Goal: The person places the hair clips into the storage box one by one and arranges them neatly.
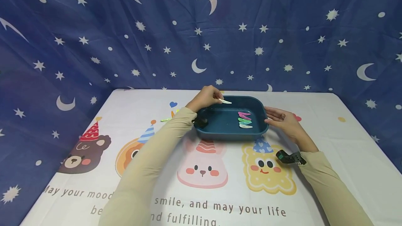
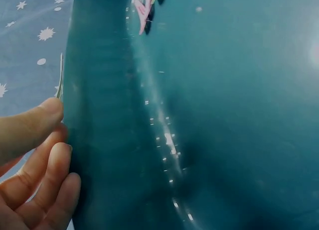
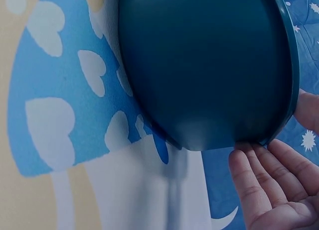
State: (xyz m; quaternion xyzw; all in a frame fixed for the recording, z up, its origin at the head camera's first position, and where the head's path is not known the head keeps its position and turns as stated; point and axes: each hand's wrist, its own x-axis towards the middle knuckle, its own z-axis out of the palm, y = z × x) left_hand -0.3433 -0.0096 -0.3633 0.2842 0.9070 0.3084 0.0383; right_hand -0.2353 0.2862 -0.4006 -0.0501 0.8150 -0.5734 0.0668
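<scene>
A pale hair clip (image 1: 226, 101) is pinched between the thumb and fingertips of my left hand (image 1: 208, 97), over the far left rim of a dark teal box (image 1: 226, 136). In the left wrist view that clip (image 2: 61, 76) shows edge-on, upright above the thumb. Several hair clips (image 1: 245, 115), pink, green and whitish, lie in a column on the box floor toward its right side. My right hand (image 1: 282, 119) holds the box's right end. In the right wrist view its thumb is at the rim and its fingertips (image 3: 240, 158) touch the lower outer wall.
More hair clips (image 1: 166, 120), green, orange and yellow, lie on the table left of the box, partly behind my left forearm. A white cloth (image 1: 329, 125) with cartoon prints covers the table. Behind its far edge hangs a blue curtain (image 1: 229, 55) with moons and stars.
</scene>
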